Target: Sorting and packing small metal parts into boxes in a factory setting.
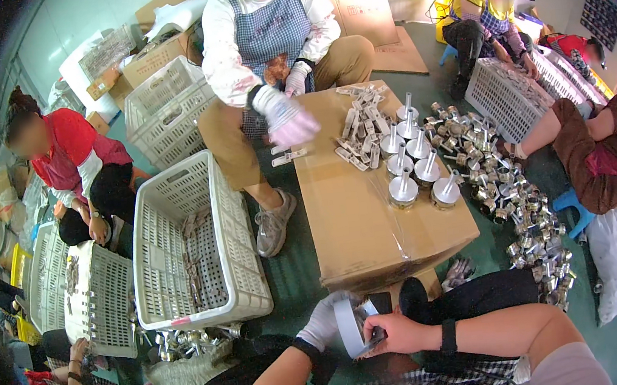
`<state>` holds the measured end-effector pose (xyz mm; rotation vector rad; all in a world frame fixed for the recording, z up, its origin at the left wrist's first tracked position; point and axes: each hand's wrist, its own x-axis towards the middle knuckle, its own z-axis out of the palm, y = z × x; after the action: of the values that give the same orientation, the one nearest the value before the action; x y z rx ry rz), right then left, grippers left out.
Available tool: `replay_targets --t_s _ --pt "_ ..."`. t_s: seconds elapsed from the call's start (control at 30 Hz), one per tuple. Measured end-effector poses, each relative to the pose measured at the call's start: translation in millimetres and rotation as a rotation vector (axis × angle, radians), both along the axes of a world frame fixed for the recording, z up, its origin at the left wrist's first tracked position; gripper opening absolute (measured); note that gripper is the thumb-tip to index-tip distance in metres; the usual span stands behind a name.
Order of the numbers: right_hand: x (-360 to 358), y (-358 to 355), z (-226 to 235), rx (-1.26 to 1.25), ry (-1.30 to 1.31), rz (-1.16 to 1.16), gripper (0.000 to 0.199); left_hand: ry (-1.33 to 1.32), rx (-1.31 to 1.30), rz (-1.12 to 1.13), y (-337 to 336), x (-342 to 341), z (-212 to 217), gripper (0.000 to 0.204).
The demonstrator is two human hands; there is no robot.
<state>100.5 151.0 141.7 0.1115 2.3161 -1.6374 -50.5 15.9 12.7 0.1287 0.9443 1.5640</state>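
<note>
Two hands — left hand (322, 326), right hand (389, 333) — each grip pinching grey-white tape roll (348, 328)

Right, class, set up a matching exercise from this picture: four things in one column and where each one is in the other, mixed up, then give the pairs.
Things:
1. roll of grey tape
2. round silver metal caps with upright stems
3. white slotted plastic crate
4. loose pile of small silver metal parts

Places:
A. on the green floor, right of the box
B. between the left hand and right hand
C. on the brown cardboard box
D. on the floor, left of the box

Pairs: 1-B, 2-C, 3-D, 4-A
</note>
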Motion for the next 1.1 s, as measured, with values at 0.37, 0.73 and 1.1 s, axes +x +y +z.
replay_targets --t_s 0.37,0.73,1.1 --pt "2 0 -3 -0.002 0.057 -0.029 0.032 0.184 -0.023 0.032 3 2 5 0.016" --pt "2 -2 -4 -0.046 0.047 -0.026 0.034 0.242 -0.055 0.039 2 2 9 0.013" --pt "3 1 -3 -0.064 0.020 -0.029 0.036 -0.288 -0.121 0.103 10 -2 18 0.014"
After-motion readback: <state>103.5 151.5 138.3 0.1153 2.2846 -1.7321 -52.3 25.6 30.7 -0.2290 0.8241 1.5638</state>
